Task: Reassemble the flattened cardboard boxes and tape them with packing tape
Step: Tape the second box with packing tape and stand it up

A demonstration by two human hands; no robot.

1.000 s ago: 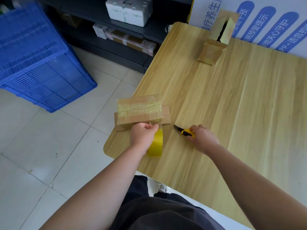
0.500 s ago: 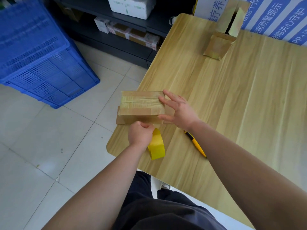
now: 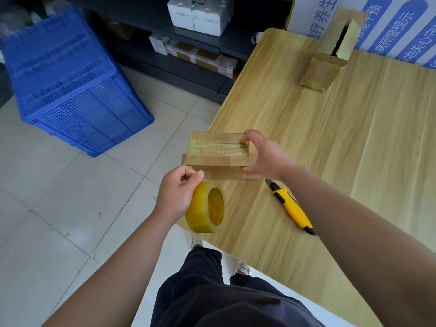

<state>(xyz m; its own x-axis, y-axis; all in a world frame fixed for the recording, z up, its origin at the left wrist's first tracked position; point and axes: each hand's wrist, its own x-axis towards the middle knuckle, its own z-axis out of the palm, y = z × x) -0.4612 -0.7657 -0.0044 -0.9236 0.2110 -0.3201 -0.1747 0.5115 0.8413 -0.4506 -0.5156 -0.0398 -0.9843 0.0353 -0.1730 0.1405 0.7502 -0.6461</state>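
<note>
A small cardboard box [image 3: 215, 149], taped across its top, sits at the near left corner of the wooden table [image 3: 330, 142]. My right hand [image 3: 264, 156] grips the box's right end, fingers on the far edge and thumb on the near one. My left hand [image 3: 179, 192] holds a yellow roll of packing tape [image 3: 207, 207] just below the box, thumb and fingers pinched together at the top of the roll. A yellow utility knife [image 3: 291, 207] lies on the table beside my right forearm. A second, open cardboard box [image 3: 330, 50] stands at the table's far side.
A blue plastic crate [image 3: 70, 86] stands on the tiled floor to the left. Dark shelving [image 3: 184, 50] behind it holds a white foam box [image 3: 200, 13] and small cartons. A printed board [image 3: 389, 27] lines the table's far edge.
My right hand let go of the knife, moved to the box and now grips its right end. My left hand drew the tape roll back from the box and turned it.
</note>
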